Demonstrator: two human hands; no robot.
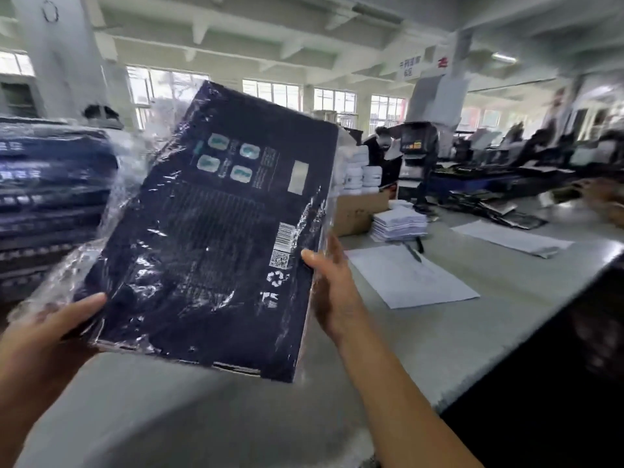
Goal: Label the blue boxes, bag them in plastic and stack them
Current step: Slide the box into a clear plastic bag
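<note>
A flat dark blue box [216, 231] wrapped in a clear plastic bag [44, 292] is held up in the air in front of me, tilted, its printed back facing me. A pale label [297, 177] sits near its upper right. My left hand [50, 329] grips the lower left corner through the loose plastic. My right hand [331, 288] grips the right edge, thumb on the face. A stack of bagged blue boxes [50, 197] stands at the left.
The grey table [472, 332] carries white sheets [405, 275] with a pen [413, 253], a pile of white sheets [398, 224], a cardboard carton [358, 211] and white rolls [361, 173]. People work at benches far right. The table's edge runs along the right.
</note>
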